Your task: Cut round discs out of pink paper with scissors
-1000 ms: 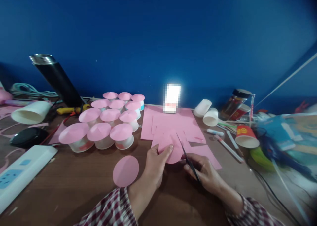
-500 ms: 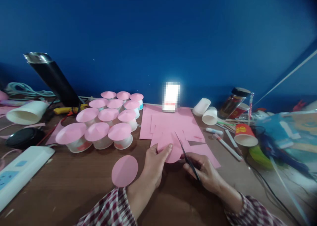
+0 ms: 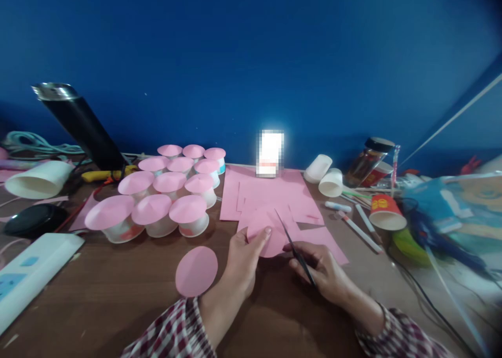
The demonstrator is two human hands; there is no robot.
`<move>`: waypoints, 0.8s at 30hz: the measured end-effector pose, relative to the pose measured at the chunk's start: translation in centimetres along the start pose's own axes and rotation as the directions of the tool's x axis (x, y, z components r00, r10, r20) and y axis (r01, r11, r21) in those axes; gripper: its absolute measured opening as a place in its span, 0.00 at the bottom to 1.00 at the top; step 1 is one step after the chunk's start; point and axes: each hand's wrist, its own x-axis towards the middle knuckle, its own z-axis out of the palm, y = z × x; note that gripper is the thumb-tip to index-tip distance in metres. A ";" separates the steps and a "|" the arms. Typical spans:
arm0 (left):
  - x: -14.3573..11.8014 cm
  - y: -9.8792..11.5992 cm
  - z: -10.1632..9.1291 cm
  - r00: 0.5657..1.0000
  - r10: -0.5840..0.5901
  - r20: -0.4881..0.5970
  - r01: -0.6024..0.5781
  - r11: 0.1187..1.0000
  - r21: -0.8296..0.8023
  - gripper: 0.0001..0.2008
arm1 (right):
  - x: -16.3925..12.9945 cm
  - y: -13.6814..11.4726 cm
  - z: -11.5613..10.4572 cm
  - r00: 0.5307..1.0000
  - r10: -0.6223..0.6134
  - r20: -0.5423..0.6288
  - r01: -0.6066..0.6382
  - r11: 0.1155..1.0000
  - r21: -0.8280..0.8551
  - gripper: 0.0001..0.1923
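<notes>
My left hand (image 3: pixel 245 261) pinches a rounded piece of pink paper (image 3: pixel 274 242), thumb on top and the other fingers mostly hidden beneath. In my right hand (image 3: pixel 323 274) is a pair of scissors (image 3: pixel 297 250) with dark handles. Their blade points away and to the left, lying along the right part of the paper; whether it touches the paper I cannot tell. A cut pink paper disc (image 3: pixel 196 271) rests on the table, left of my left wrist. Behind the hands lie overlapping pink paper sheets (image 3: pixel 270 185).
At the left stand several paper cups topped with pink cones (image 3: pixel 152 207). A power strip (image 3: pixel 37 274), a tipped white cup (image 3: pixel 39 180) and a black flask (image 3: pixel 82 125) are farther left. To the right are white cups (image 3: pixel 331 182), pens (image 3: pixel 361 232) and a red cup (image 3: pixel 387 211). A bright blurred phone-like rectangle (image 3: pixel 270 153) stands behind.
The whole view has shifted slightly, so things sit a little farther left. Both hands keep nearly the same pose, still holding the paper and the scissors.
</notes>
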 end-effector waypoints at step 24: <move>0.0 0.2 0.3 1.000 0.000 0.013 -0.001 0.999 0.042 0.17 | 0.3 -0.8 -0.1 1.000 -0.006 -0.007 0.006 1.000 0.004 0.18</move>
